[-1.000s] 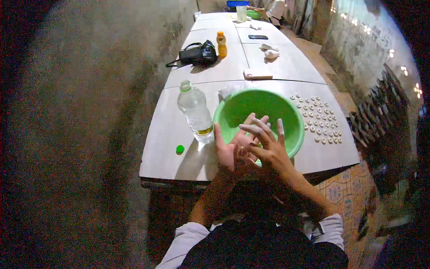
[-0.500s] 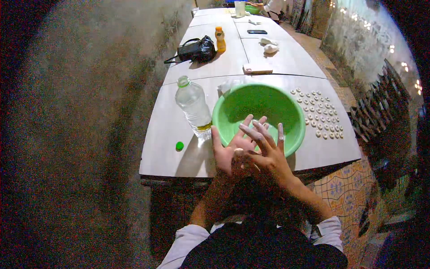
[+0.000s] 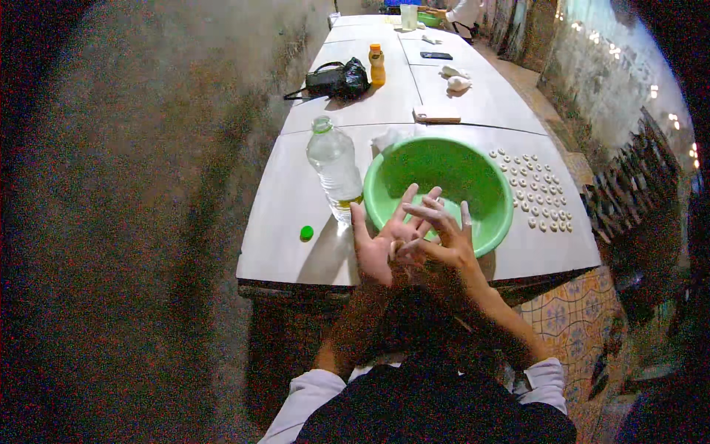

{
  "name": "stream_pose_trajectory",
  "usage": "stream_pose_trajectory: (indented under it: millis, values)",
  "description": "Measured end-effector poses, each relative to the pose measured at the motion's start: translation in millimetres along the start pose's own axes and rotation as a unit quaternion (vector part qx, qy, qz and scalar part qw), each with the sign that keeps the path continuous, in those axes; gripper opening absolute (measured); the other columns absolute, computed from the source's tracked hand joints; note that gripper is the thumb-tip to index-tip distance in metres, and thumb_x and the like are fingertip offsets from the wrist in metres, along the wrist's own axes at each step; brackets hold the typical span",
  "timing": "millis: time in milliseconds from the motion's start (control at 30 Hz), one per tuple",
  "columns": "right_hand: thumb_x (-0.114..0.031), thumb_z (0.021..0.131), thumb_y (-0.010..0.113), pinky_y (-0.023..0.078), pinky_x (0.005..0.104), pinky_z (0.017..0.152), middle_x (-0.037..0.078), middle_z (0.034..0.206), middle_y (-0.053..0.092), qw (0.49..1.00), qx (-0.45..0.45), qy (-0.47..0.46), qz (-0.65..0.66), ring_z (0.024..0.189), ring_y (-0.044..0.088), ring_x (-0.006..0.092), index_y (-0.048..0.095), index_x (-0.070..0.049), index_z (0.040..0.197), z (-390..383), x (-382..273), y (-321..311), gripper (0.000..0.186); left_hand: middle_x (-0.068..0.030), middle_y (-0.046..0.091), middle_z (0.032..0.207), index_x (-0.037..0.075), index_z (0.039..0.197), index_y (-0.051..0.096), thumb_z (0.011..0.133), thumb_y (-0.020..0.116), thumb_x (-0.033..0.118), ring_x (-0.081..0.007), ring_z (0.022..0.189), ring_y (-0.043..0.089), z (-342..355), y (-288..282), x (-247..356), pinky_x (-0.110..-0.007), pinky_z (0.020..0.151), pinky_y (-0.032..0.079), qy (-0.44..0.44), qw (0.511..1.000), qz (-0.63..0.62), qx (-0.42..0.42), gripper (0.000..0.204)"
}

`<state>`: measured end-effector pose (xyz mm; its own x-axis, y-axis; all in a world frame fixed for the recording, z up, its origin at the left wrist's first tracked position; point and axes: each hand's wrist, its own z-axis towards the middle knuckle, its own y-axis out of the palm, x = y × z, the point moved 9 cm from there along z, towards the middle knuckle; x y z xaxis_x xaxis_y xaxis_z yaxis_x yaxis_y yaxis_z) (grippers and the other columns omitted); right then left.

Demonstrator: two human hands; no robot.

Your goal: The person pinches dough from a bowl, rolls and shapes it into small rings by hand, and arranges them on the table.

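Two hands: the left hand (image 3: 376, 248) and the right hand (image 3: 442, 235) are pressed together palm to palm at the near rim of a green bowl (image 3: 484, 194).
Grip: all fingers are spread wide; nothing can be seen held, and whether something small is caught between the palms cannot be told.
Left hand: it is held upright with the palm turned right, and its fingers are crossed by those of the right hand.
Right hand: it is laid against the left palm, with pale dusted fingertips (image 3: 465, 215) raised over the bowl.
Green bowl: it is set just beyond the hands on a white table (image 3: 285, 222); its inside looks bare.
Water bottle (image 3: 334, 167): it stands uncapped just left of and beyond the left hand, beside the bowl.
Green cap (image 3: 306, 233): it lies on the table left of the left hand.
Small pale pieces (image 3: 536, 191): they are laid in rows right of the bowl, beyond the right hand.
Far table: a black bag (image 3: 339, 79) and an orange bottle (image 3: 376, 64) are placed well beyond the hands.
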<state>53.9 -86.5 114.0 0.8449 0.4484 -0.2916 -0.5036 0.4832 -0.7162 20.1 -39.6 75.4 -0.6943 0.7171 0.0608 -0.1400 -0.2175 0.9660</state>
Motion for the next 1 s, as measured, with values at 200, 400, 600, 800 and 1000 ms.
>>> stream_pose_trajectory:
  millis: [200, 400, 600, 800, 1000]
  values:
    - [-0.024, 0.076, 0.060, 0.010, 0.0660, 0.100, 0.004, 0.134, 0.041, 1.000, -0.019, -0.009, -0.005, 0.128, 0.032, 0.0266, 0.061, -0.026, 0.095, 2.4, -17.4, -3.0, 0.019, -0.0203, 0.008, 0.146, 0.008, 0.142, 0.007, 0.077, 0.028, 0.076, -0.0338, 0.134, 0.013, -1.1, 0.1, 4.3, -0.049, 0.107, 0.017, 0.012, 0.999, 0.043, -0.020, 0.097]
    - [-0.022, 0.072, 0.065, 0.008, 0.0632, 0.102, 0.002, 0.126, 0.049, 0.999, 0.027, -0.038, -0.004, 0.125, 0.038, 0.0242, 0.062, -0.021, 0.085, 0.3, -16.3, -3.4, 0.014, -0.0220, 0.006, 0.146, 0.006, 0.141, 0.008, 0.077, 0.029, 0.075, -0.0357, 0.134, 0.011, -0.8, -0.5, 4.2, -0.052, 0.108, 0.012, 0.016, 0.999, 0.025, -0.024, 0.096]
    - [-0.015, 0.069, 0.072, 0.009, 0.0571, 0.105, 0.003, 0.115, 0.057, 0.994, 0.042, 0.034, 0.095, 0.118, 0.045, 0.0257, 0.061, -0.015, 0.070, 7.6, 0.6, -8.1, 0.010, -0.0211, 0.003, 0.146, 0.007, 0.141, 0.002, 0.077, 0.033, 0.074, -0.0358, 0.134, 0.011, 3.7, 0.1, 6.6, -0.051, 0.109, 0.013, 0.007, 0.997, -0.075, -0.032, 0.098]
    - [-0.028, 0.071, 0.064, 0.010, 0.0622, 0.103, 0.000, 0.125, 0.050, 0.999, 0.021, -0.023, -0.013, 0.123, 0.041, 0.0235, 0.060, -0.022, 0.085, 5.2, -0.5, -3.9, 0.015, -0.0201, 0.005, 0.146, 0.008, 0.142, 0.001, 0.077, 0.032, 0.074, -0.0340, 0.134, 0.012, 4.6, -0.8, 2.3, -0.049, 0.108, 0.016, 0.005, 0.999, -0.037, -0.036, 0.097]
    - [-0.027, 0.066, 0.068, 0.008, 0.0635, 0.102, 0.002, 0.126, 0.048, 0.998, 0.018, -0.006, 0.053, 0.124, 0.039, 0.0251, 0.061, -0.025, 0.087, 4.2, 0.0, -6.5, 0.022, -0.0185, 0.009, 0.146, 0.009, 0.142, 0.005, 0.077, 0.026, 0.076, -0.0316, 0.134, 0.014, 7.3, -11.4, 7.0, -0.046, 0.108, 0.019, 0.028, 0.998, 0.063, -0.006, 0.095]
